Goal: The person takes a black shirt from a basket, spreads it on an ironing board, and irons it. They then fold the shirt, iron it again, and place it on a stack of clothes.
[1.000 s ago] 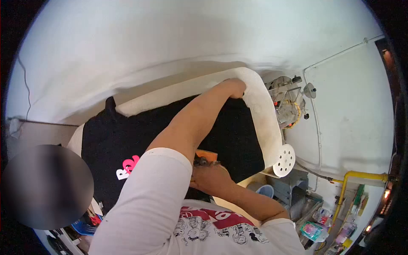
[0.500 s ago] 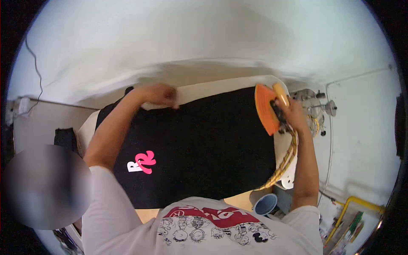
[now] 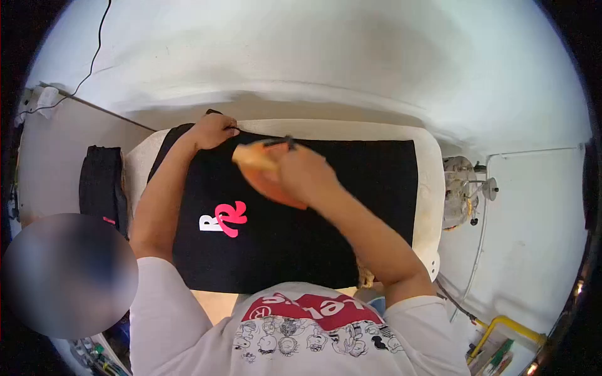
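Note:
A black garment [image 3: 301, 244] with a white and pink letter logo lies flat over the pale ironing board [image 3: 431, 182]. My right hand [image 3: 306, 174] is wrapped round the handle of an iron [image 3: 260, 174], which has an orange base and a yellowish front part. The iron is over the upper middle of the garment, slightly blurred. At the garment's far left edge, my left hand [image 3: 214, 130] has its fingers curled on the black cloth. The iron's cord shows partly below my right forearm.
Folded black cloth [image 3: 102, 188] lies left of the board. Beyond the board's right end is a metal device [image 3: 461, 191] with knobs. A yellow pipe [image 3: 511, 327] runs at lower right. The wall stands close behind the board.
My right hand has brought the iron from the board's right end leftward to the upper middle of the garment. My left hand has moved left and taken the cloth's far edge.

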`<state>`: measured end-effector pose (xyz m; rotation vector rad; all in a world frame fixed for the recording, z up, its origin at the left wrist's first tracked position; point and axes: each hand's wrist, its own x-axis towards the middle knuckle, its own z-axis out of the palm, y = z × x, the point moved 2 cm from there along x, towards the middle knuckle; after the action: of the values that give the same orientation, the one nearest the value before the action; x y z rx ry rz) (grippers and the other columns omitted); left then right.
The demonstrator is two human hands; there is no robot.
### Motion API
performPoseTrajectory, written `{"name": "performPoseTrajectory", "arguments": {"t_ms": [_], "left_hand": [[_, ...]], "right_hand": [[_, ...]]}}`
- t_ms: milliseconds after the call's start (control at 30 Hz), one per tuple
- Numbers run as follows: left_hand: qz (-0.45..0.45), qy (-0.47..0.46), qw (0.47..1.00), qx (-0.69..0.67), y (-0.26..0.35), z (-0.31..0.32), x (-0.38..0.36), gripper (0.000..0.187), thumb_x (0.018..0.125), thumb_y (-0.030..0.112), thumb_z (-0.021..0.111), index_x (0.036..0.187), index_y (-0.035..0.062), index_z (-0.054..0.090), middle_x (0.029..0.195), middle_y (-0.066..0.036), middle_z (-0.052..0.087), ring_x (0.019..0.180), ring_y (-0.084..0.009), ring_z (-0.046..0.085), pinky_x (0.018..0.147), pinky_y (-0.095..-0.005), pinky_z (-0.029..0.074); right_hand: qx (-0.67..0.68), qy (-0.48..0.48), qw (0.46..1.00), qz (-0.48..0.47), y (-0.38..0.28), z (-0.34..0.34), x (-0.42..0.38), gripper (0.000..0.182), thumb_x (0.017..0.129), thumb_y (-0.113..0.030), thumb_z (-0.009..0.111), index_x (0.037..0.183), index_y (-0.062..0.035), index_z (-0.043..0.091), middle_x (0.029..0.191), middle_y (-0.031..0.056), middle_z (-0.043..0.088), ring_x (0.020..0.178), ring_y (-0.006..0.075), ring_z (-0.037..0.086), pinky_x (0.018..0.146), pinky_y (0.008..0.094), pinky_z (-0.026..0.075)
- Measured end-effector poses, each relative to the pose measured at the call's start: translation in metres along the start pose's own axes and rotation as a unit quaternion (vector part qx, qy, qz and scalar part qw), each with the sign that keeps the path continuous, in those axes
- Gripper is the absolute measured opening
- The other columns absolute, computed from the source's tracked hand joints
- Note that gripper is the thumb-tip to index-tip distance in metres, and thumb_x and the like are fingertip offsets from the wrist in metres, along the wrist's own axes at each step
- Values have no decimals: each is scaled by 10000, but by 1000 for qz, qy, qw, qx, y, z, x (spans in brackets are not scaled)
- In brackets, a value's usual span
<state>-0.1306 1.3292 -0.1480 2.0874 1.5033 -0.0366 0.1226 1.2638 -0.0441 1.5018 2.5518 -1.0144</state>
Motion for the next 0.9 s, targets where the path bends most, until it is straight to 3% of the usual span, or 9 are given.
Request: {"name": "performPoseTrajectory", "arguments": {"t_ms": [167, 233, 333, 400, 500, 567, 700, 733, 900], "left_hand": [[26, 164, 985, 44, 7, 9, -33, 171, 866, 205, 616, 980, 84, 656, 1041, -104, 631, 1024, -330, 576, 887, -440, 442], [34, 273, 961, 4, 16, 4, -72, 231, 853, 130, 629, 1081, 96, 642, 1127, -121, 616, 1093, -340, 553, 947, -444, 423], [-62, 366, 929, -4, 0, 17, -149, 385, 860, 81, 619, 1243, 96, 582, 1247, -162, 571, 1188, -354, 510, 1019, -436, 385], [-161, 393, 905, 14, -22, 41, -204, 391, 884, 106, 612, 1261, 32, 542, 1191, -203, 571, 1146, -374, 515, 1012, -444, 372], [-245, 420, 873, 41, -57, 90, -266, 373, 895, 154, 621, 1228, 4, 544, 1131, -220, 575, 1081, -374, 542, 965, -443, 400], [-357, 385, 845, -104, -60, 100, -285, 344, 898, 206, 636, 1146, -22, 568, 1087, -216, 578, 1024, -377, 563, 918, -443, 425], [-354, 393, 849, 2, -74, 100, -293, 329, 891, 245, 649, 1080, -19, 593, 1048, -210, 586, 994, -386, 572, 893, -449, 438], [-376, 386, 842, 29, -78, 98, -294, 328, 887, 250, 652, 1069, -18, 600, 1043, -213, 589, 1001, -391, 569, 895, -453, 436], [-341, 316, 883, 65, -128, 109, -310, 251, 885, 221, 631, 965, -11, 579, 988, -204, 597, 954, -396, 567, 845, -468, 436]], "right_hand": [[54, 125, 961, 241, 152, -56, -28, 526, 901, -480, 566, 1133, -12, 622, 987, 242, 667, 897, 400, 647, 778, 466, 505], [64, 262, 939, 213, 217, -67, -76, 502, 864, -447, 618, 1068, 12, 639, 896, 250, 671, 851, 400, 653, 733, 457, 492], [43, 262, 916, 301, 275, -76, -160, 541, 878, -468, 602, 1052, 42, 640, 864, 276, 663, 850, 424, 653, 729, 440, 491], [112, 261, 877, 389, 276, -73, -205, 502, 866, -443, 636, 1022, 34, 649, 773, 244, 658, 752, 427, 640, 674, 435, 485], [76, 285, 881, 369, 314, -44, -246, 453, 867, -408, 657, 1027, 15, 645, 752, 201, 648, 693, 391, 615, 634, 430, 470], [-39, 366, 870, 329, 299, -36, -247, 427, 867, -376, 666, 1052, 7, 633, 820, 203, 642, 739, 379, 600, 671, 436, 464], [-294, 520, 780, 187, 244, -6, -252, 443, 869, -317, 678, 1177, -14, 576, 1021, 203, 612, 954, 357, 555, 856, 420, 439], [-162, 504, 818, 224, 228, 14, -256, 391, 865, -257, 687, 1147, -6, 584, 1120, 217, 569, 1075, 372, 506, 923, 423, 399], [-199, 465, 806, 308, 234, 132, -289, 288, 897, -182, 634, 1092, 19, 566, 993, 198, 588, 1012, 370, 542, 863, 449, 411]]}}
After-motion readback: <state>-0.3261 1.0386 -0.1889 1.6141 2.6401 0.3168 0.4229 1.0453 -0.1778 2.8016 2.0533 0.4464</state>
